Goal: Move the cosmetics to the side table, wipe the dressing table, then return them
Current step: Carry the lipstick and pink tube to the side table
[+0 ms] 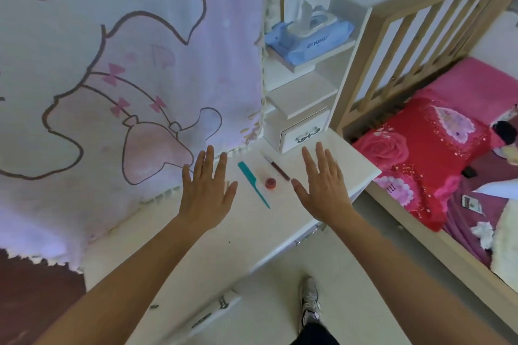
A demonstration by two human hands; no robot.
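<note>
Between our flat, empty left hand (206, 190) and right hand (322, 185), we are eyeing the comb (253, 184), lying lengthwise away from us.

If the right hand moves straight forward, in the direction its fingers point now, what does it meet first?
Probably the small white drawer with the bow handle, directly ahead of the open right hand. The red pencil lies left of that line. The hand's height above the table is unclear.
</note>
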